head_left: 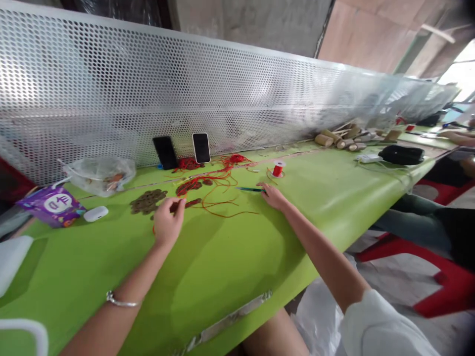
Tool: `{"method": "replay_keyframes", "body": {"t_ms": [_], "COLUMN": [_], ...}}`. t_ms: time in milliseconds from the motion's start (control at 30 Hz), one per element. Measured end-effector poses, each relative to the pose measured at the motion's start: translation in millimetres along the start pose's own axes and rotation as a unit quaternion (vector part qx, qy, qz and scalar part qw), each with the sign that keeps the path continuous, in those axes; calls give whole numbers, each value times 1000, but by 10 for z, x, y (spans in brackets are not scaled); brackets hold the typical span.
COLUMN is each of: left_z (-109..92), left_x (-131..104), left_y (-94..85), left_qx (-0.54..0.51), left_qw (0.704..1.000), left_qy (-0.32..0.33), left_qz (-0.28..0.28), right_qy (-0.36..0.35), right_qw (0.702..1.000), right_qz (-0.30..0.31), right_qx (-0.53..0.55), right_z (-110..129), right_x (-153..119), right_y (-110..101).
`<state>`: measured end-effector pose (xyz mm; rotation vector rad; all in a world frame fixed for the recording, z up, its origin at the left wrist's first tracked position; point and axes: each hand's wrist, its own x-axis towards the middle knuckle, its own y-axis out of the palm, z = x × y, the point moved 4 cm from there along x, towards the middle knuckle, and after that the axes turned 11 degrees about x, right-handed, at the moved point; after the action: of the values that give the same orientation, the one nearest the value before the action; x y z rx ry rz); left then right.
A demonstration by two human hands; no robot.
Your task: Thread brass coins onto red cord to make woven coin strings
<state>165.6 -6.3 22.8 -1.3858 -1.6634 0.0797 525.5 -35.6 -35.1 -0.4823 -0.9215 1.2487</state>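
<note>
My left hand (168, 222) is closed in a pinch over the green tabletop. Red cord shows at its fingertips and below its edge, so it seems to hold a piece of red cord; the grip itself is partly hidden. Round brown coin-like pieces (148, 201) lie in a pile just beyond it, and more are threaded among red cords (222, 174). My right hand (273, 196) rests farther right, its fingers closed at the near end of a slim dark pen-like tool (249, 189). Behind that hand stands a spool of red thread (277, 170).
Two phones (166, 152) lean against the perforated metal screen (230, 94). At left are a clear plastic bag (102, 174), a purple packet (54, 205) and a white earbud case (96, 213). Wooden pieces (339, 139) and a black pouch (403, 155) lie right. Another person sits there.
</note>
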Motion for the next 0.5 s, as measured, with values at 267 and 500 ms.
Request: {"method": "replay_keyframes", "body": {"t_ms": [267,500], "left_z": [-610,-619], "left_x": [-492,-679], "left_y": [27,129], "left_qx": [-107,-148], "left_qw": [962,934], "left_qy": [159,127], "left_qz": [196,301], "right_qy": [42,90], "right_qw": [987,936], "right_qz": [-56,-91], "right_qx": [142,329], "right_z": [-46,23], "right_x": [-43,-182], "right_y": [-135,-234]}}
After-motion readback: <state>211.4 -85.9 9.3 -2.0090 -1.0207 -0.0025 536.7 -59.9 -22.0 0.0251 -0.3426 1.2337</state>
